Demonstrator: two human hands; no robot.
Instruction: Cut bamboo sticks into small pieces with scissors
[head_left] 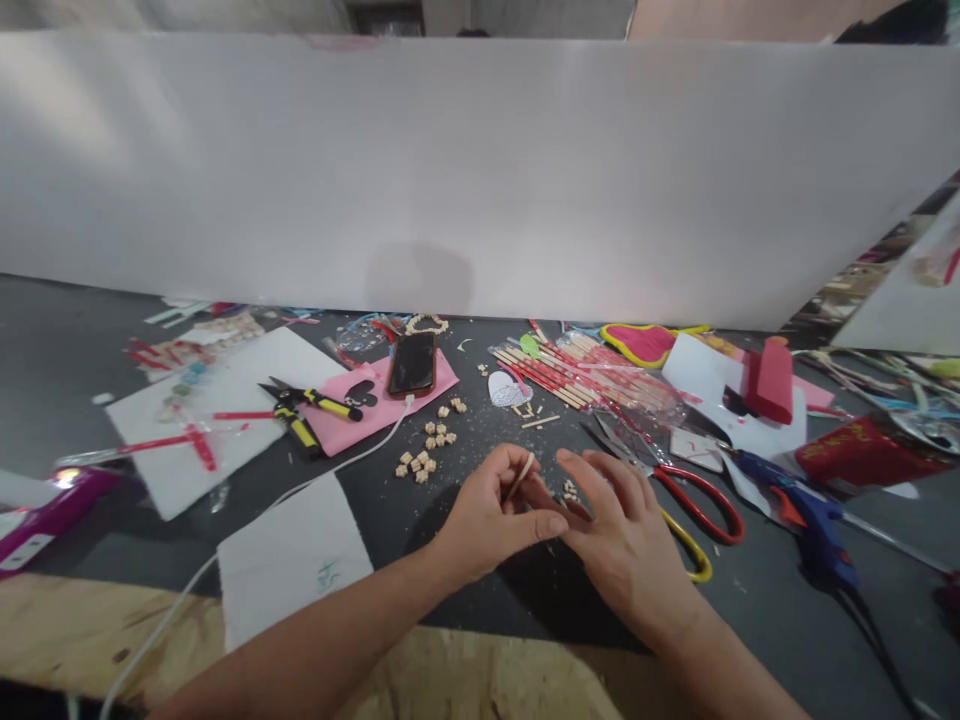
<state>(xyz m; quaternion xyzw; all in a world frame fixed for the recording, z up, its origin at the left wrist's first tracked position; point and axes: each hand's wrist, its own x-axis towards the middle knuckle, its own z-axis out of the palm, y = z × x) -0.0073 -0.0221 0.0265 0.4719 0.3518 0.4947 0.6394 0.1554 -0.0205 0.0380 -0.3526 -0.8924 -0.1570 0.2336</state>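
Observation:
My left hand [484, 520] is closed round a thin pale wooden stick [523, 476], whose end stands up between its fingers. My right hand [622, 530] is beside it, thumb close to my left thumb, with its fingers curved and apart; I see nothing held in it. Just beyond the hands, a small pile of cut wooden pieces [570, 490] lies on the dark table. Small wooden clusters [417, 465] are grouped to the left. A short loose stick [541, 421] lies farther back, near a white paper cutout [510, 388].
Red-handled scissors [701, 500] and a blue glue gun [810, 515] lie to the right near a red can [874, 450]. Wrapped sticks [577, 370] are behind. On the left are yellow-black pliers [300, 412], a phone [412, 364] with a white cable and paper sheets [292, 560].

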